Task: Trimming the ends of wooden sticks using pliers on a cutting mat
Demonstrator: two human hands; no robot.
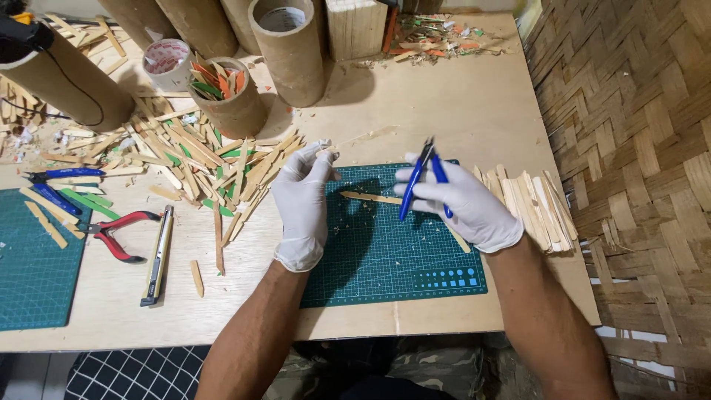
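The right hand [463, 204], in a white glove, is closed around the blue handles of a pair of cutters [424, 178], whose dark tip points up toward 12 o'clock. The left hand [302, 196], gloved the same way, has its fingers curled and pinched at the top; what it pinches is too small to tell. Between the two hands, a pointed wooden stick [370, 198] lies flat on the green cutting mat [385, 259], just at 9 o'clock of the right hand and apart from both.

The mat rests on a pale plywood table [474, 111], dusted with wood shavings. At 3 o'clock of the table a wall of woven bamboo strips [629, 133] closes off the room. Below the table edge a black and white checked cloth [126, 374] shows at 7 o'clock.

At 3 o'clock of the right hand, touching the mat's edge, lies a stack of plain flat sticks [537, 207]. At 10 o'clock of the left hand spreads a loose heap of sticks [200, 159], some green. Above it stands a short cardboard cup [233, 104] filled with coloured sticks, with a roll of tape [169, 65] beside it and tall cardboard tubes [289, 48] along the back at 12 o'clock. Well off at 9 o'clock lie red-handled pliers [115, 233], a utility knife [158, 255] and a second green mat [33, 259].
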